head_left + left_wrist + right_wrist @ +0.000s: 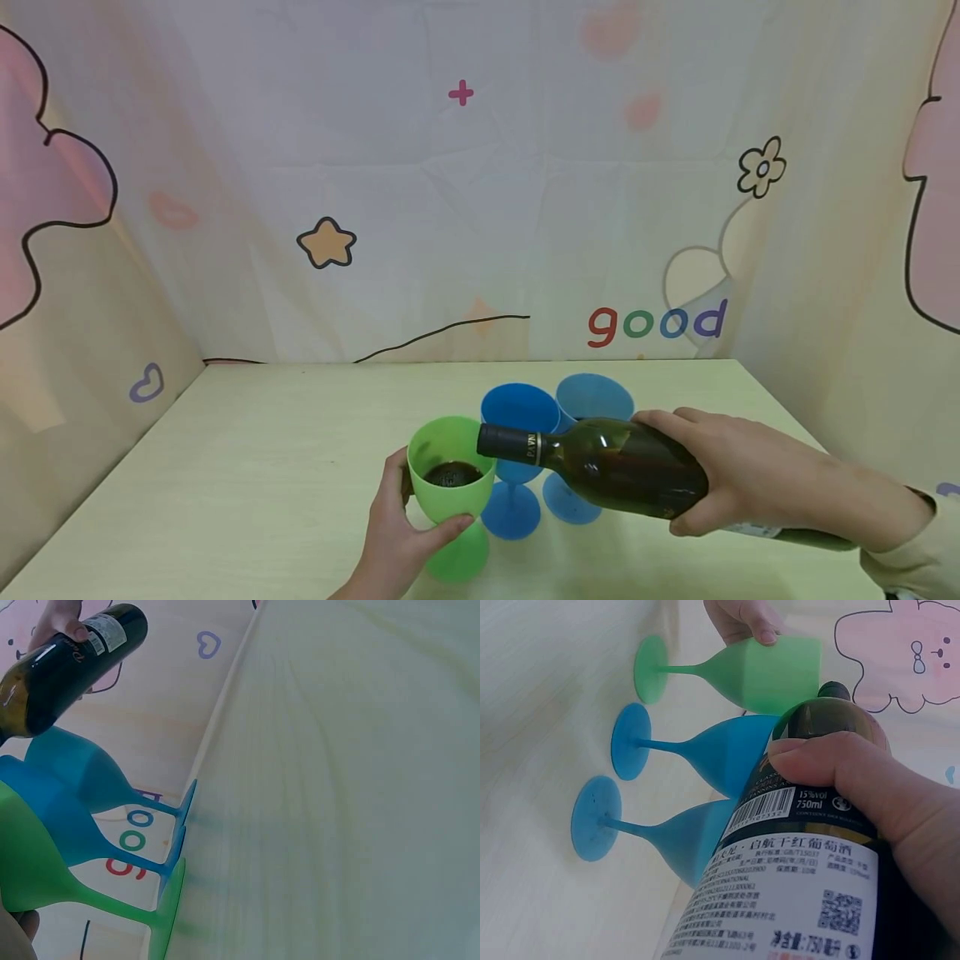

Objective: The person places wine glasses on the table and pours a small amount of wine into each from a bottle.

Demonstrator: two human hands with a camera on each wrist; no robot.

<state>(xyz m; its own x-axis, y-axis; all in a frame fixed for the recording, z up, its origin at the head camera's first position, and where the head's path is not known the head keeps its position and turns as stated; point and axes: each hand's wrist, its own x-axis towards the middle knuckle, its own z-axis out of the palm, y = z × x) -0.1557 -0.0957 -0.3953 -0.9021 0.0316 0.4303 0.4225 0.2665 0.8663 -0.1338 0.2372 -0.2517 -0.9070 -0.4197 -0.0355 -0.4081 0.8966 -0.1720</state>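
A green plastic goblet (446, 505) with dark liquid in its bowl stands on the table. My left hand (397, 527) holds it round the bowl, thumb on the near side. In my right hand (738, 471) is a dark green wine bottle (630, 468), gripped round its body. It lies tilted almost flat, with its black neck at the right rim of the green goblet; no stream of liquid can be made out. The right wrist view shows the bottle's white back label (780, 892) and my thumb pressed above it.
Close behind the neck and shoulder of the bottle stand two blue goblets, a darker one (517, 408) and a lighter one (592, 392). The pale wooden table (225, 467) extends to the left. A printed curtain (420, 192) hangs behind and at both sides.
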